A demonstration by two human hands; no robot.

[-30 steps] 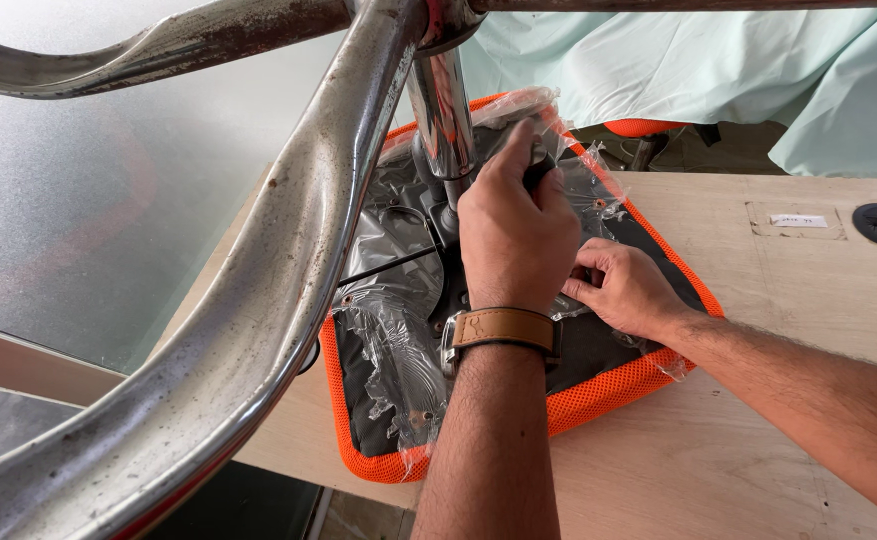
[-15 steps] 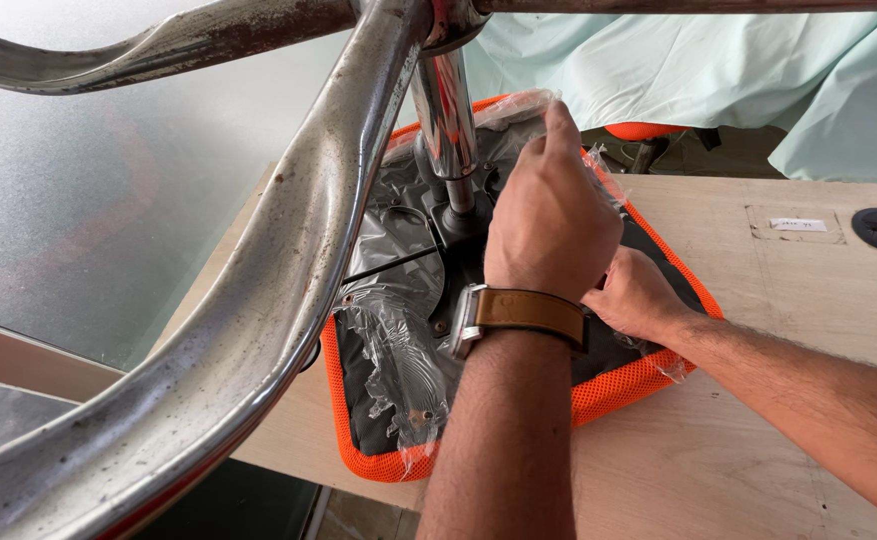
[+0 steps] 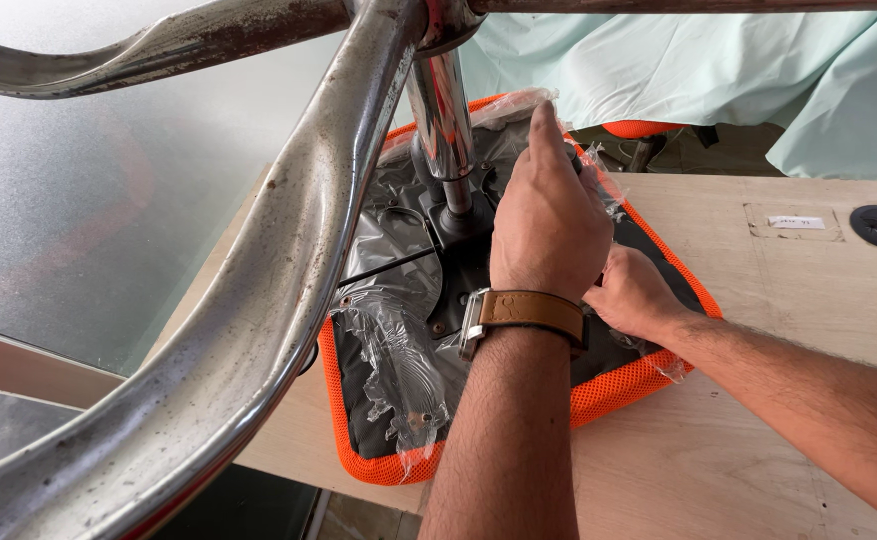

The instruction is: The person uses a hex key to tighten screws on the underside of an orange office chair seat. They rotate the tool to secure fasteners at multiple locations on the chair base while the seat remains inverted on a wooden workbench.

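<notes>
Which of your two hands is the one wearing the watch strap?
The left hand, the upper one, resting on the black underside of the upturned orange chair seat; its wrist has a brown strap. The right hand, lower down, is bare.

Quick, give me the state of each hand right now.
Left hand: pressed palm-down on the upturned chair seat by the chrome post; grip hidden, cannot be told.
Right hand: curled against the seat's plastic wrap; hold cannot be told.

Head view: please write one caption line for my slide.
Left hand and right hand work on the plastic-wrapped underside of an upturned orange chair seat on a wooden table.
</notes>
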